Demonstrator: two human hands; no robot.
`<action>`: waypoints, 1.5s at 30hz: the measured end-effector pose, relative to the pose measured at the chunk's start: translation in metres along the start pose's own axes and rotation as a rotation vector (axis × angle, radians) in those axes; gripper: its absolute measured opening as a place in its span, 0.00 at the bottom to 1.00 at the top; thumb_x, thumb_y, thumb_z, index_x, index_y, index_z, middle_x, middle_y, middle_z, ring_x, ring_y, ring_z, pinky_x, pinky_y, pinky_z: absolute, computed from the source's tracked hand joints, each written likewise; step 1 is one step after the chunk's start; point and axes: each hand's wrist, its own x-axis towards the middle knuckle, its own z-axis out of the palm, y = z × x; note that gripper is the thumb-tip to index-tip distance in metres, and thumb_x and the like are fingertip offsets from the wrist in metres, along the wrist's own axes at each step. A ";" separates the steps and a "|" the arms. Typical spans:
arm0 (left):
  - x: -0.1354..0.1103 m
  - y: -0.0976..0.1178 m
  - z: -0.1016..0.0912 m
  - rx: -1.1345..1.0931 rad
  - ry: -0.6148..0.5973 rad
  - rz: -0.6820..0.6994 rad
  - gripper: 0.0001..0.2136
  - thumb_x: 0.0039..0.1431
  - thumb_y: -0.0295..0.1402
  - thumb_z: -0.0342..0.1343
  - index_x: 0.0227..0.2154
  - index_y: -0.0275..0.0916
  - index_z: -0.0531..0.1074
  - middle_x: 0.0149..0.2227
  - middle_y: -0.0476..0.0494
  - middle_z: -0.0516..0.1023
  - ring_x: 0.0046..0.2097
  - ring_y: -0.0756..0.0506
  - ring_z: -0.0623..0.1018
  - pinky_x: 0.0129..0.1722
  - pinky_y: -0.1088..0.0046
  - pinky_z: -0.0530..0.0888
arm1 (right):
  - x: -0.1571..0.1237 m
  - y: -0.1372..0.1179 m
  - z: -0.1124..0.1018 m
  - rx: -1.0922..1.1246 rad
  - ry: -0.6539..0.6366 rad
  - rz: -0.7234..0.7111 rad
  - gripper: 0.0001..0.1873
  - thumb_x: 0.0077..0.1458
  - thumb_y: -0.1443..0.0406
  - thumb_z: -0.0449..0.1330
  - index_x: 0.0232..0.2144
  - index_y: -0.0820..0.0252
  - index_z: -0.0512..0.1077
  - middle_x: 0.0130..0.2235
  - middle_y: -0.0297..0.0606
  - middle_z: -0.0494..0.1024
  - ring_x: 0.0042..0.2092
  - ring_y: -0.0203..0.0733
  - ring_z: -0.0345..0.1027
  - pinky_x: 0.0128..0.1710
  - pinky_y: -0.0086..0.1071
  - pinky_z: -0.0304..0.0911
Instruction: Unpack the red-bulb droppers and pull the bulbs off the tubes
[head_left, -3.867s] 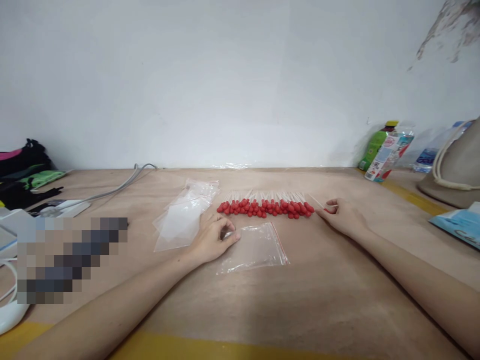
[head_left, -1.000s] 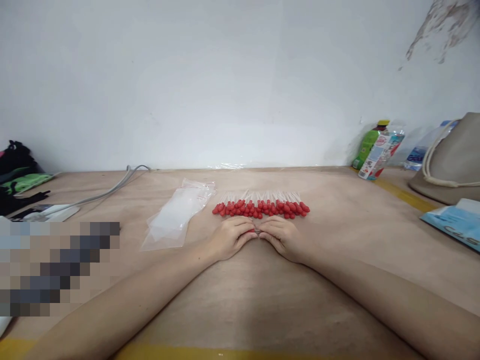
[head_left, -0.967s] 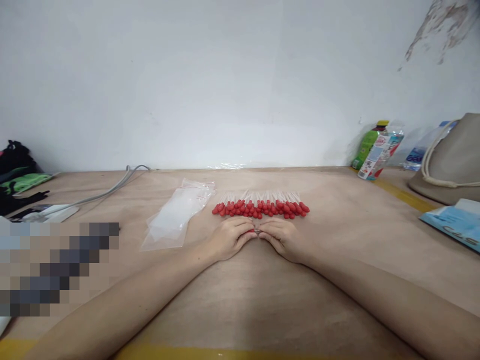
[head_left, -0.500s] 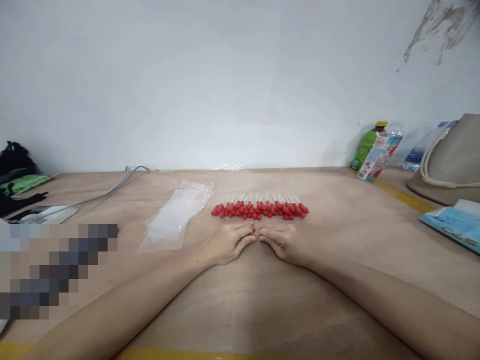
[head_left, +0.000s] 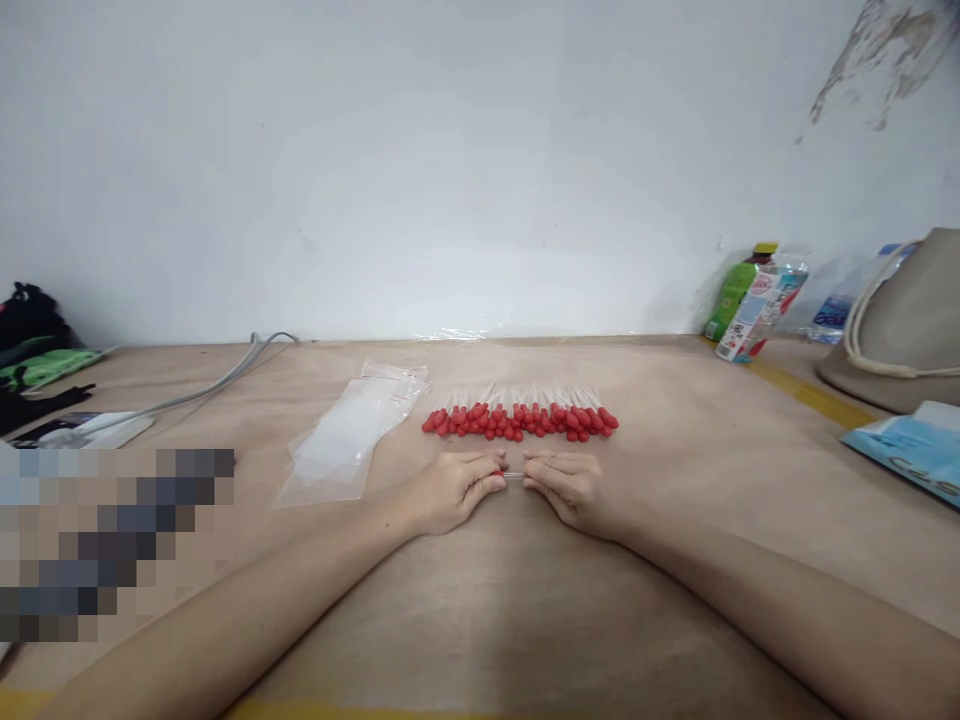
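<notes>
Red-tipped sticks (head_left: 559, 413) lay packed in a row at my twelve o'clock, just beyond my knuckles. Between my hands ran a slim, pale piece (head_left: 514, 476), level, with red showing at its nine o'clock end; my left hand (head_left: 459, 490) pinched that end and my right hand (head_left: 576, 490) pinched the other. The hands had just drawn slightly apart, baring more of it, and the clear bag that had lain flat there seconds earlier no longer showed; whether it was rolled in my grip I couldn't tell. To me that meant the work was in both hands, with the row left alone. Plastic bags (head_left: 349, 430) overlapped at ten o'clock. For writing: the blue packet (head_left: 904, 448) at three carried large letters starting with C, the rest uncertain; at two, the labels on the green bottle (head_left: 730, 298) and the clear bottle (head_left: 754, 312) were too small to read.
</notes>
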 end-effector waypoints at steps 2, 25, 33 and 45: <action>-0.002 0.000 0.000 -0.001 0.008 0.013 0.11 0.63 0.34 0.42 0.37 0.39 0.69 0.48 0.44 0.73 0.52 0.47 0.71 0.50 0.69 0.69 | -0.002 0.000 -0.001 -0.007 -0.011 0.007 0.12 0.59 0.65 0.47 0.34 0.59 0.70 0.31 0.39 0.76 0.36 0.37 0.71 0.35 0.29 0.67; -0.025 -0.033 -0.054 0.419 0.250 -0.576 0.12 0.54 0.30 0.45 0.41 0.37 0.65 0.34 0.43 0.68 0.31 0.46 0.71 0.34 0.69 0.69 | 0.000 0.004 -0.010 -0.315 0.090 0.195 0.09 0.53 0.69 0.51 0.28 0.61 0.72 0.25 0.36 0.73 0.29 0.36 0.62 0.32 0.33 0.48; -0.028 -0.043 -0.049 0.361 0.105 -0.625 0.10 0.54 0.37 0.48 0.37 0.38 0.61 0.31 0.43 0.72 0.33 0.43 0.73 0.32 0.68 0.68 | 0.005 0.000 -0.010 -0.191 -0.064 0.248 0.09 0.53 0.63 0.55 0.33 0.59 0.72 0.31 0.38 0.73 0.35 0.39 0.64 0.37 0.34 0.51; -0.016 -0.033 -0.055 0.455 0.248 -0.577 0.12 0.49 0.39 0.51 0.35 0.39 0.67 0.37 0.43 0.69 0.43 0.41 0.68 0.44 0.63 0.66 | 0.008 -0.006 -0.022 -0.086 -0.202 0.305 0.23 0.49 0.52 0.56 0.43 0.57 0.69 0.40 0.41 0.72 0.40 0.43 0.62 0.41 0.37 0.52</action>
